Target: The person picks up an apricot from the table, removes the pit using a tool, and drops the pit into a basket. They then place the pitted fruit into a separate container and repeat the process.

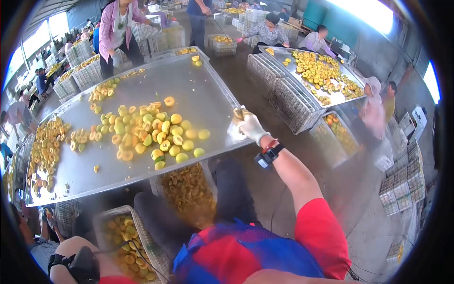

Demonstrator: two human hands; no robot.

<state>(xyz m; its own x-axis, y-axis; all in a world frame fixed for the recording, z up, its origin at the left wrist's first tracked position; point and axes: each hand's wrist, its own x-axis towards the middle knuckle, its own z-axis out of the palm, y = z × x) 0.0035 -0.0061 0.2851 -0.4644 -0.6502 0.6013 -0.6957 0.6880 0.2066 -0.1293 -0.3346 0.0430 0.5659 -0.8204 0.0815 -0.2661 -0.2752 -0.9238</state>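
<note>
My right hand (249, 124), in a white glove with brown-stained fingertips, is closed over the right rim of a large metal table (189, 85). A pale, shiny patch lies beside it on the metal. My left hand is not visible. Yellow-green fruit (163, 135), some whole and some halved, is heaped mid-table, left of my right hand. More cut halves (45, 151) pile up at the far left. Below the near edge, between my legs, a crate (156, 184) holds brownish pieces.
A crate of yellow halves (137, 222) stands at lower left. To the right are stacked crates (295, 102) beside a second fruit table (350, 97). A person in pink (117, 28) stands across the table; others sit farther back. Someone's limbs (28, 227) show at left.
</note>
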